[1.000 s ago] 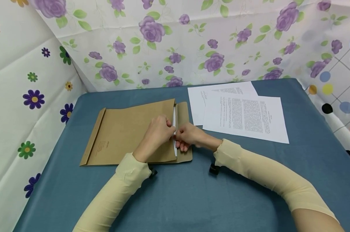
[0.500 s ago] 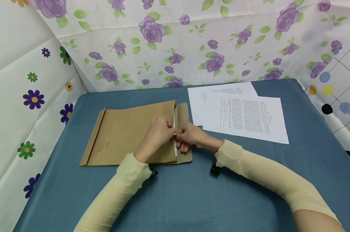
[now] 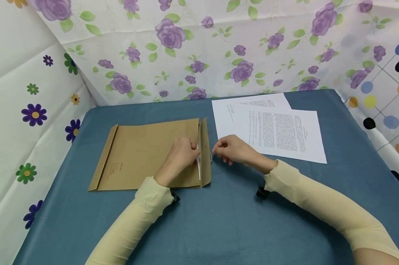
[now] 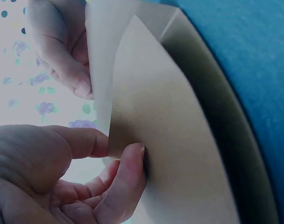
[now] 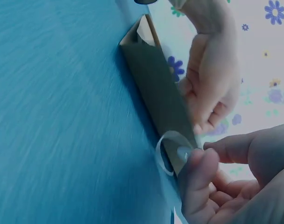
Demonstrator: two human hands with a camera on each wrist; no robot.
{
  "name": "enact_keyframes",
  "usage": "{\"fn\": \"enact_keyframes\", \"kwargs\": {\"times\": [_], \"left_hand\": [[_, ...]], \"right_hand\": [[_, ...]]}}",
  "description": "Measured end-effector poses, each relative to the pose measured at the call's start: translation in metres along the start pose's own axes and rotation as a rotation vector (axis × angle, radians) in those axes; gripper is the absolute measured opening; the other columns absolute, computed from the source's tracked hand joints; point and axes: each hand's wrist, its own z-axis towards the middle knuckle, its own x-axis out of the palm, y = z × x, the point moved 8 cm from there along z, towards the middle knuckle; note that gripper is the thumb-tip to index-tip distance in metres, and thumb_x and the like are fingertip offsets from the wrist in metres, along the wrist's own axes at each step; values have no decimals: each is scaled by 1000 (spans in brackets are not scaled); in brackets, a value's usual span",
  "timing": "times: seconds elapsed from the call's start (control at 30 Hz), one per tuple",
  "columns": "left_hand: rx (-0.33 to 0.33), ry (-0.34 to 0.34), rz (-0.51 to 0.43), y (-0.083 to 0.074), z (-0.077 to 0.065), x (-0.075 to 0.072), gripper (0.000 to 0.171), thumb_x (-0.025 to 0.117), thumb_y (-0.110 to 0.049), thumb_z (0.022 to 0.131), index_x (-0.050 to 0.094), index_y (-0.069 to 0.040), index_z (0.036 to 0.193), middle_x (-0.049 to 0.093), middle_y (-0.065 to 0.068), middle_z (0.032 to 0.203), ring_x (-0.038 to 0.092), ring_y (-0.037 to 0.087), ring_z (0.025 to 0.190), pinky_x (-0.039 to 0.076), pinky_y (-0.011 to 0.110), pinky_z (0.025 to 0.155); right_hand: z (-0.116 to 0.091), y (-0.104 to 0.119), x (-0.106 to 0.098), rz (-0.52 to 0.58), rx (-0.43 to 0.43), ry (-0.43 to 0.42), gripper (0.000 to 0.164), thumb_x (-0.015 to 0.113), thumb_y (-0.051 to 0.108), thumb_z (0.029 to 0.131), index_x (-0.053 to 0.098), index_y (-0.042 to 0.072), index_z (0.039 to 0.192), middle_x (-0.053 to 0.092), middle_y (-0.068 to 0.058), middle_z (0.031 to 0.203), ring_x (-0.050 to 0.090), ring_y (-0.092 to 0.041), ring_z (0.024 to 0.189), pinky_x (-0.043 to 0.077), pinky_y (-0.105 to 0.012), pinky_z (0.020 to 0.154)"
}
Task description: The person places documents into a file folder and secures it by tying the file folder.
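A brown kraft paper document envelope (image 3: pixel 153 154) lies flat on the table, its flap (image 3: pixel 205 154) on the right side, tilted up. White paper (image 3: pixel 198 165) shows in its mouth. My left hand (image 3: pixel 177 158) pinches the edge of the front panel at the mouth between thumb and index finger, as the left wrist view shows. Just right of the flap, my right hand (image 3: pixel 234 149) has thumb and index finger together on a thin white string (image 5: pixel 161 154). That string curves in a loop from the flap; its end is hidden by the fingers.
Two printed sheets (image 3: pixel 278 132) lie overlapping at the back right, behind my right hand. A blue cloth (image 3: pixel 219 221) covers the table. Floral curtains (image 3: pixel 173 36) hang behind it and at both sides.
My right hand has moved right, off the envelope's mouth, with the string now showing beside it. The flap has tilted up from lying flat. My left hand stays at the mouth.
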Motion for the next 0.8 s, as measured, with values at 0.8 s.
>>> {"fn": "enact_keyframes", "kwargs": {"times": [0.8], "left_hand": [[6, 72, 102, 0, 2, 20, 58, 69, -8, 95, 29, -17, 55, 20, -5, 53, 24, 9, 45, 22, 24, 46]], "right_hand": [[-35, -37, -96, -504, 89, -395, 56, 67, 36, 100, 62, -9, 133, 60, -30, 136, 56, -46, 122, 49, -60, 94]]}}
